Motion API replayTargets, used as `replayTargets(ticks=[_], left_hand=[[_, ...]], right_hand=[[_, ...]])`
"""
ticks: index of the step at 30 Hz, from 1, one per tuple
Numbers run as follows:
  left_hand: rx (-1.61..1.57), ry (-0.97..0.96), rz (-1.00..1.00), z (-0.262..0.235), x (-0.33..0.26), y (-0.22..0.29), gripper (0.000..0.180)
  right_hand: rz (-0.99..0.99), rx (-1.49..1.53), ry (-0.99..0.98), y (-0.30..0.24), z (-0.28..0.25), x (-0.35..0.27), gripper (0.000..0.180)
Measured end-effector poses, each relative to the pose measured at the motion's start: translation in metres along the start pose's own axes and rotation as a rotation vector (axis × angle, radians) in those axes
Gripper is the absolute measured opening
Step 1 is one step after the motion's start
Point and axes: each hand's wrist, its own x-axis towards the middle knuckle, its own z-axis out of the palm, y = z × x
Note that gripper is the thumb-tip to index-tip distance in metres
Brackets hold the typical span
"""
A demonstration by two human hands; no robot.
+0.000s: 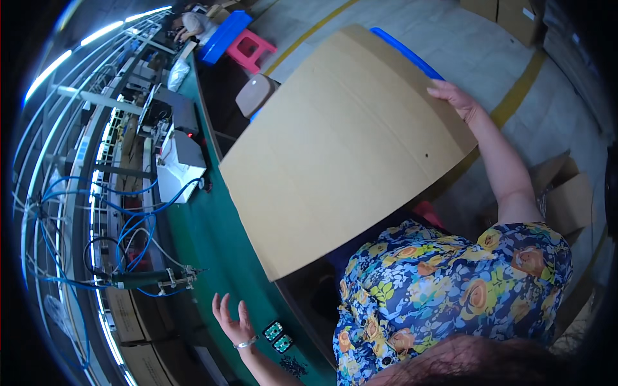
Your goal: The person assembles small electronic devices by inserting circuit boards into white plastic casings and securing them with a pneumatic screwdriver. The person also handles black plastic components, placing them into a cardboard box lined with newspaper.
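Observation:
A large flat sheet of brown cardboard (pixel 341 148) slants across the middle of the view, partly over the green bench. My right hand (pixel 456 100) is closed on its right edge, arm stretched out. My left hand (pixel 235 327), with a bracelet at the wrist, hovers above the green work surface (pixel 219 244), fingers apart and holding nothing. Near it lie two small black-framed pieces with green and white insides (pixel 277 336), beside a scatter of tiny dark parts (pixel 294 367). What lies beneath the cardboard is mostly hidden; a blue edge (pixel 405 51) shows behind it.
A pneumatic tool (pixel 154 279) with blue hoses reaches over the bench from the left. Beyond it stands a white machine (pixel 180 168). Farther off are a pink stool (pixel 250 51), a blue bin (pixel 225 37) and another person (pixel 198 26). An open carton (pixel 566 196) stands at right.

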Motion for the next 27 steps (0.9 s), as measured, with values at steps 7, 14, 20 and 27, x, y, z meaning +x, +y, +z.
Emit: replayTargets(ticks=[7, 14, 20, 27], left_hand=[[0.064, -0.102, 0.215, 0.01, 0.037, 0.031, 0.033], [0.039, -0.108, 0.159, -0.001, 0.028, 0.056, 0.035], [-0.017, -0.106, 0.097, 0.004, 0.014, 0.059, 0.037], [-0.132, -0.094, 0.094, 0.011, 0.025, 0.062, 0.037]], right_hand=[[-0.122, 0.038, 0.154, 0.0, -0.003, -0.007, 0.038], [-0.249, 0.002, 0.072, -0.017, 0.014, 0.023, 0.036], [-0.342, 0.061, -0.058, -0.061, 0.042, 0.058, 0.034], [-0.605, 0.12, 0.197, -0.153, 0.048, 0.052, 0.034]])
